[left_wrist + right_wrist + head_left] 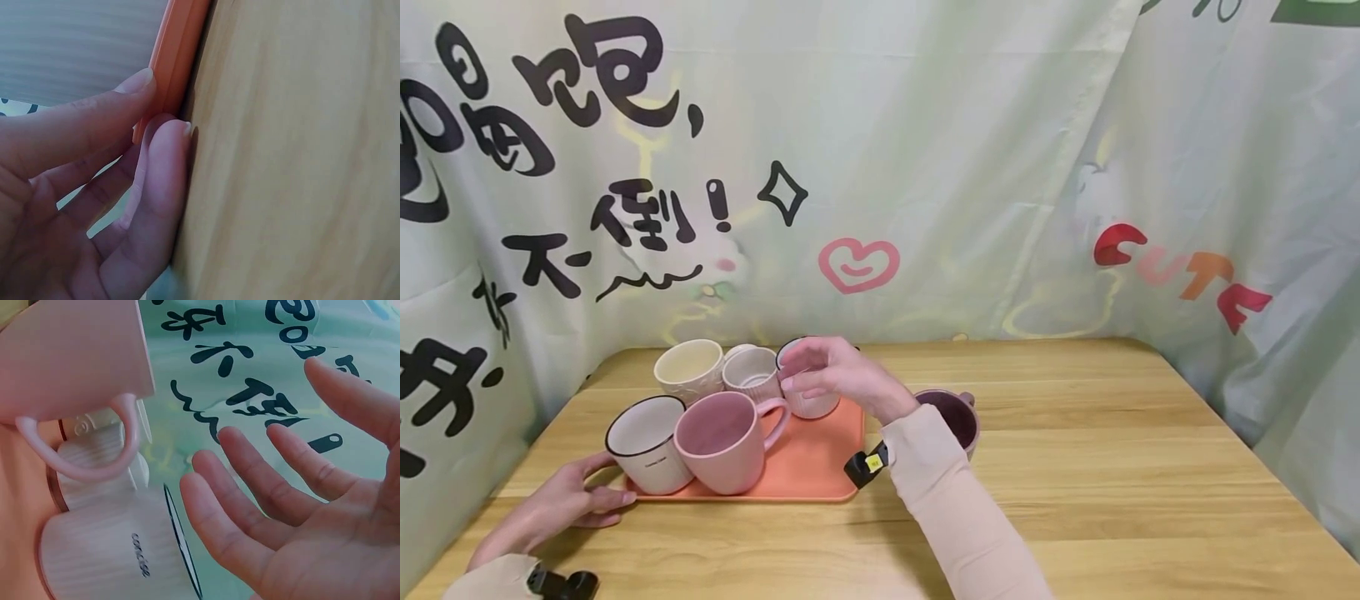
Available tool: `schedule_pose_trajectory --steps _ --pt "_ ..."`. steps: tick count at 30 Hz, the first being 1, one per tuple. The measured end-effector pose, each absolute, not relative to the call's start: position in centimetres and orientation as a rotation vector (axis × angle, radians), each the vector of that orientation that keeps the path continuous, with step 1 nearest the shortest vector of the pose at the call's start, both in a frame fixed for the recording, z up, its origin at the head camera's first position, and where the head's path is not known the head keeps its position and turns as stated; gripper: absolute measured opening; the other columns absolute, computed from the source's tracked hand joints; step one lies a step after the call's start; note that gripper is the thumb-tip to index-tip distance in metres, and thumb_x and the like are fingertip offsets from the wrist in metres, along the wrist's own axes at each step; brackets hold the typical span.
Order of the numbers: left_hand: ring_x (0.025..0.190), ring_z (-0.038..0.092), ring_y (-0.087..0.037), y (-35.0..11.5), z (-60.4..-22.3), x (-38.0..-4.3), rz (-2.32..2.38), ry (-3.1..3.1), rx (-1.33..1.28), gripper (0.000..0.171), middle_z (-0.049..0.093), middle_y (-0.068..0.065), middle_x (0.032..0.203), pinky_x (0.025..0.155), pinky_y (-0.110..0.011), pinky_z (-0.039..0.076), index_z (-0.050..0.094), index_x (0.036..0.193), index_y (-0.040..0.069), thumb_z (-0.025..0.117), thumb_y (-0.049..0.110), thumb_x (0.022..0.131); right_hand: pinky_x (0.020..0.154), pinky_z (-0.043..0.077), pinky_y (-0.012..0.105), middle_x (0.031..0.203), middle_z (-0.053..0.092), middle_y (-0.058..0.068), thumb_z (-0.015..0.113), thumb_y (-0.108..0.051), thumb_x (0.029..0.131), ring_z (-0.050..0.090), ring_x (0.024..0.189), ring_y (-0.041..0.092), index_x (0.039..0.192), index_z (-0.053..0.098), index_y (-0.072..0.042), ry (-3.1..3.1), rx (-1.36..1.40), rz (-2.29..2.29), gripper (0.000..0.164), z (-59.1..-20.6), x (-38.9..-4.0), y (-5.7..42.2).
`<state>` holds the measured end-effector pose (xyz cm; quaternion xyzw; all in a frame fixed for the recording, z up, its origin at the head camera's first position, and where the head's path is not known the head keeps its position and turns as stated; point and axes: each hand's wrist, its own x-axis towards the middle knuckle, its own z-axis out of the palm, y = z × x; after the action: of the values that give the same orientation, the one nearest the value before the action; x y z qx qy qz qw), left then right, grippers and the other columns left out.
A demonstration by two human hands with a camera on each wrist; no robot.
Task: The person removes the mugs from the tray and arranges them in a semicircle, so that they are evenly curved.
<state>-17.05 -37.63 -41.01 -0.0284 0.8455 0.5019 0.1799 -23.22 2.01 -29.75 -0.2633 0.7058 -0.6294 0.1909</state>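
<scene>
An orange tray [816, 467] lies on the wooden table. My left hand [561, 500] grips its near left corner; in the left wrist view the thumb [134, 84] presses the tray rim [178, 56] with fingers against the other side. My right hand [857, 383] hovers at the white, dark-rimmed mug [814, 407] at the tray's back right, fingers extended. In the right wrist view a gap separates the fingers [206, 500] from that mug, marked "concise". A pink mug [722, 454] and a white black-rimmed mug [653, 467] stand in front on the tray.
Behind them stand a cream cup [688, 379] and a small white ribbed cup [752, 382]. A dark purple mug [968, 417] stands on the table [1112, 475] right of the tray, partly behind my right forearm. A printed curtain [962, 167] hangs behind the table.
</scene>
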Motion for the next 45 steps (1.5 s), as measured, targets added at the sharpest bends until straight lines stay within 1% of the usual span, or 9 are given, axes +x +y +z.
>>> schedule_pose_trajectory --steps 6,16,20,24,29,34,40,42,45 --pt "0.092 0.067 -0.023 -37.5 -41.0 -17.1 1.423 2.392 -0.075 0.084 0.005 -0.054 0.144 0.078 -0.038 0.061 0.013 0.147 -0.023 0.072 0.006 0.094 0.094 0.049 0.026 0.110 0.070 0.014 0.072 0.002 0.088 0.064 0.101 0.013 0.118 0.064 0.006 1.980 -0.740 -1.860 0.032 -30.6 -22.9 1.3" --pt "0.091 0.067 -0.023 -37.6 -41.1 -17.0 1.438 2.386 -0.061 0.084 0.006 -0.054 0.144 0.078 -0.039 0.061 0.013 0.147 -0.023 0.072 0.006 0.094 0.090 0.049 0.022 0.124 0.067 0.021 0.070 -0.002 0.091 0.065 0.104 0.011 0.127 0.060 0.007 1.931 -0.667 -1.896 0.039 -32.4 -22.2 -0.2" --pt "0.091 0.066 -0.022 -37.6 -41.0 -17.0 1.444 2.374 -0.057 0.084 0.005 -0.054 0.144 0.078 -0.039 0.061 0.012 0.147 -0.023 0.071 0.005 0.095 0.087 0.051 0.025 0.123 0.068 0.020 0.071 -0.002 0.091 0.066 0.103 0.012 0.125 0.061 0.006 1.935 -0.627 -1.905 0.037 -32.8 -22.2 -0.6" --pt "0.091 0.066 -0.022 -37.7 -41.0 -17.0 1.446 2.377 -0.048 0.083 0.006 -0.054 0.144 0.078 -0.039 0.061 0.013 0.146 -0.024 0.071 0.005 0.095 0.076 0.052 0.026 0.119 0.070 0.013 0.072 -0.002 0.091 0.065 0.092 0.009 0.123 0.063 0.004 1.919 -0.551 -1.916 0.034 -33.6 -22.3 -1.1" --pt "0.090 0.066 -0.022 -37.6 -41.0 -17.0 1.425 2.387 -0.069 0.083 0.006 -0.054 0.144 0.077 -0.038 0.062 0.013 0.147 -0.023 0.071 0.005 0.095 0.075 0.056 0.034 0.111 0.070 0.004 0.074 -0.006 0.091 0.064 0.079 0.012 0.120 0.066 0.002 1.933 -0.497 -1.907 0.031 -34.8 -22.4 -1.7" --pt "0.090 0.066 -0.022 -37.6 -41.0 -16.9 1.414 2.399 -0.073 0.084 0.008 -0.054 0.144 0.077 -0.038 0.062 0.014 0.147 -0.024 0.072 0.007 0.094 0.071 0.062 0.042 0.091 0.063 0.003 0.073 -0.003 0.091 0.066 0.070 0.025 0.114 0.065 0.003 1.894 -0.477 -1.883 0.025 -35.6 -22.4 -2.1" --pt "0.093 0.066 -0.023 -37.6 -41.0 -16.9 1.420 2.391 -0.067 0.084 0.009 -0.053 0.144 0.079 -0.039 0.061 0.013 0.146 -0.024 0.072 0.007 0.094 0.072 0.062 0.043 0.080 0.064 0.008 0.069 -0.006 0.095 0.064 0.068 0.019 0.114 0.061 0.000 1.878 -0.519 -1.816 0.021 -36.3 -22.3 -1.9" --pt "0.093 0.066 -0.022 -37.6 -41.0 -16.9 1.416 2.395 -0.064 0.084 0.012 -0.052 0.143 0.078 -0.039 0.061 0.014 0.146 -0.024 0.073 0.008 0.094 0.073 0.062 0.044 0.082 0.065 0.009 0.066 -0.005 0.096 0.066 0.070 0.024 0.114 0.059 0.000 1.873 -0.551 -1.806 0.020 -36.4 -22.2 -1.7" --pt "0.092 0.066 -0.022 -37.6 -41.0 -16.9 1.419 2.398 -0.058 0.084 0.015 -0.052 0.142 0.078 -0.039 0.061 0.015 0.146 -0.024 0.073 0.008 0.094 0.075 0.061 0.048 0.086 0.065 0.008 0.060 0.001 0.098 0.070 0.080 0.040 0.114 0.055 0.003 1.841 -0.608 -1.803 0.017 -36.6 -22.0 -1.7"
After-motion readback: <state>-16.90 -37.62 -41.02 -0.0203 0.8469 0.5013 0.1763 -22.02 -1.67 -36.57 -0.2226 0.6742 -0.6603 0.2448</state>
